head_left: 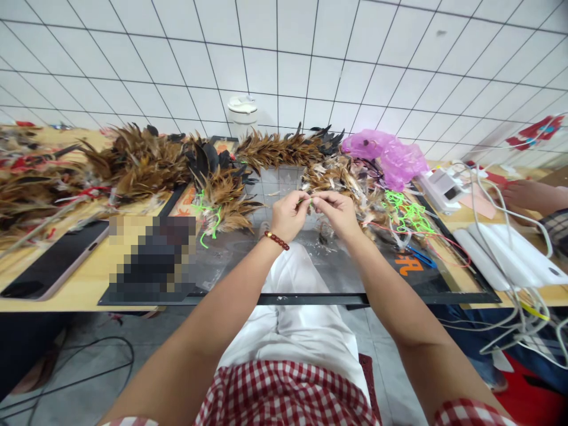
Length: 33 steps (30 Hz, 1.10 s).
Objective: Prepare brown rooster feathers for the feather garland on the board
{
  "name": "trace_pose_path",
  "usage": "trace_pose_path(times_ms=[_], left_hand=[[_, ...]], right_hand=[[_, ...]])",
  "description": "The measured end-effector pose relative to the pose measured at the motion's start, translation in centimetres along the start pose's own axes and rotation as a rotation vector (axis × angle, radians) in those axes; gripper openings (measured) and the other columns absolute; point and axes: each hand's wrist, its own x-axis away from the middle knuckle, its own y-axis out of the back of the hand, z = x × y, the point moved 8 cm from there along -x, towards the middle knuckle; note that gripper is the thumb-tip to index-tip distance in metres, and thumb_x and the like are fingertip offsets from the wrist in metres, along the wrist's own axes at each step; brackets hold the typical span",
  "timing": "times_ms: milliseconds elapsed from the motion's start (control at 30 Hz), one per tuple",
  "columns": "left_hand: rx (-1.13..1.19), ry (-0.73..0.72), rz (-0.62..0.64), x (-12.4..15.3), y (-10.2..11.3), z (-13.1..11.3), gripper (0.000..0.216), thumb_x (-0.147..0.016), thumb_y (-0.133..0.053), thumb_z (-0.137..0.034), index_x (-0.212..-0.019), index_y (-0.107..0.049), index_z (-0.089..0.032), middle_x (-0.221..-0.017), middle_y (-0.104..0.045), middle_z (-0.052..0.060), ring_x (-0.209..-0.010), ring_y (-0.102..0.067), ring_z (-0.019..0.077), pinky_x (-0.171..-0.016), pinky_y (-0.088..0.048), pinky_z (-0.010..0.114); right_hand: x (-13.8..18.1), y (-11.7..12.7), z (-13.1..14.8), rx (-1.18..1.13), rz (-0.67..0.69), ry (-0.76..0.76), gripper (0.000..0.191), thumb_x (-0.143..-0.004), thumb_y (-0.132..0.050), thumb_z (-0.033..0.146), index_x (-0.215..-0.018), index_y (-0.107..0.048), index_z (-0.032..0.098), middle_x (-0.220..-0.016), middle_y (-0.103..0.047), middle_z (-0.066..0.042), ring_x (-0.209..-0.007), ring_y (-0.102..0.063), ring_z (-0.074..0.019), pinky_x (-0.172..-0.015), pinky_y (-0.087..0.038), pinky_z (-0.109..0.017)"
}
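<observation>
My left hand and my right hand meet above the glass-topped frame, fingertips nearly touching. Both are closed in a pinch on a short bit of green string; anything else between the fingers is too small to make out. Behind my right hand lies a loose heap of brown and white feathers. A bundle of brown and black feathers with green ties is to the left of my left hand. Farther back stretches a long row of brown feathers.
More feather bundles spread leftward. A phone lies at the left edge. On the right are tangled green string, a purple plastic bag, blue snips, a white device and cables. Another person's hand rests at far right.
</observation>
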Motion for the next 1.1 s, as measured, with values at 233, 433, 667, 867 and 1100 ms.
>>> trace_pose_path(times_ms=[233,433,667,867,1100], left_hand=[[0.072,0.011,-0.003,0.0,-0.1,0.0,0.014,-0.084,-0.058,-0.031,-0.079,-0.063,-0.019,-0.077,-0.068,0.002,-0.072,-0.062,0.0128,-0.073,-0.047,0.025],[0.125,-0.046,0.051,0.1,-0.3,-0.9,0.014,-0.088,-0.05,-0.03,-0.082,-0.055,-0.019,-0.09,-0.07,0.005,-0.073,-0.063,0.0122,-0.074,-0.049,0.027],[0.217,0.033,0.086,0.4,-0.9,-0.4,0.018,-0.091,-0.047,-0.037,-0.085,-0.047,-0.02,-0.1,-0.068,0.007,-0.079,-0.066,0.0117,-0.075,-0.052,0.026],[0.283,0.135,0.004,0.1,-0.7,1.0,0.016,-0.089,-0.049,-0.034,-0.086,-0.043,-0.02,-0.098,-0.067,0.007,-0.074,-0.067,0.0117,-0.068,-0.055,0.025],[0.352,0.353,-0.157,-0.5,0.3,4.0,0.017,-0.087,-0.052,-0.03,-0.081,-0.038,-0.021,-0.067,-0.062,-0.003,-0.053,-0.064,0.0102,-0.054,-0.053,0.023]], right_hand=[[-0.5,0.5,-1.3,-0.076,-0.034,-0.074,0.036,-0.068,-0.07,0.054,-0.071,-0.058,0.02,-0.062,-0.056,0.002,-0.057,-0.048,-0.0104,-0.058,-0.042,-0.025],[-0.6,0.6,-2.4,-0.136,-0.059,-0.126,0.039,-0.069,-0.068,0.056,-0.073,-0.051,0.021,-0.06,-0.05,0.004,-0.055,-0.045,-0.0092,-0.055,-0.039,-0.023],[-0.7,1.4,-3.7,0.002,-0.126,-0.162,0.03,-0.076,-0.06,0.048,-0.073,-0.047,0.022,-0.057,-0.047,0.006,-0.053,-0.045,-0.0096,-0.054,-0.037,-0.024],[-0.7,1.6,-4.1,0.149,-0.157,-0.132,0.021,-0.081,-0.05,0.041,-0.073,-0.046,0.023,-0.054,-0.049,0.006,-0.051,-0.044,-0.0108,-0.054,-0.036,-0.024],[-0.5,0.5,-2.8,0.283,-0.093,-0.031,0.013,-0.084,-0.045,0.031,-0.073,-0.048,0.022,-0.058,-0.053,0.005,-0.058,-0.048,-0.0121,-0.062,-0.037,-0.025]])
